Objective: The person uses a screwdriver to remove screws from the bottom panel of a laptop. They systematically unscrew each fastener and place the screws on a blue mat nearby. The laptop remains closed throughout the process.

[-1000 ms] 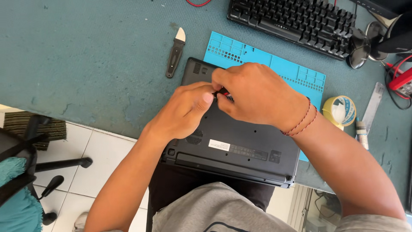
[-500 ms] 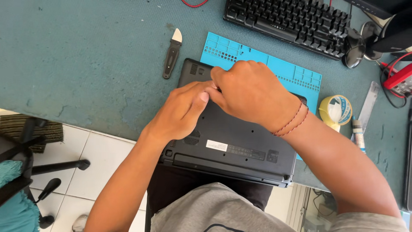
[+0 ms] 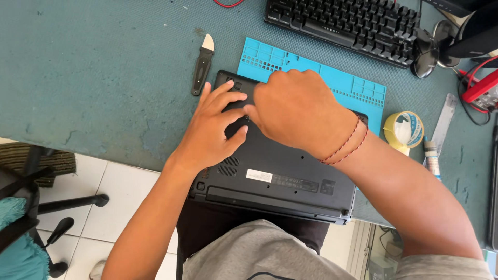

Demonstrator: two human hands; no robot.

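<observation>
A black laptop (image 3: 280,181) lies upside down, its far end on a blue work mat (image 3: 358,88) and its near end over the table edge above my lap. My left hand (image 3: 212,129) rests flat on its far left part with the fingers spread. My right hand (image 3: 298,111), a red string bracelet on its wrist, is curled into a fist over the far middle of the base, knuckles up. Its fingertips touch the left hand's fingers. Whatever is inside the fist is hidden.
A black pry tool with a pale blade (image 3: 201,65) lies left of the mat on the teal table. A black keyboard (image 3: 347,23) sits at the back. A yellow tape roll (image 3: 403,129), a metal ruler (image 3: 445,122) and red cables (image 3: 480,85) are at right. A chair base (image 3: 31,207) stands below left.
My left hand has flattened and spread its fingers on the laptop. My right hand has gone from pinching at the left fingertips to a closed fist over the base.
</observation>
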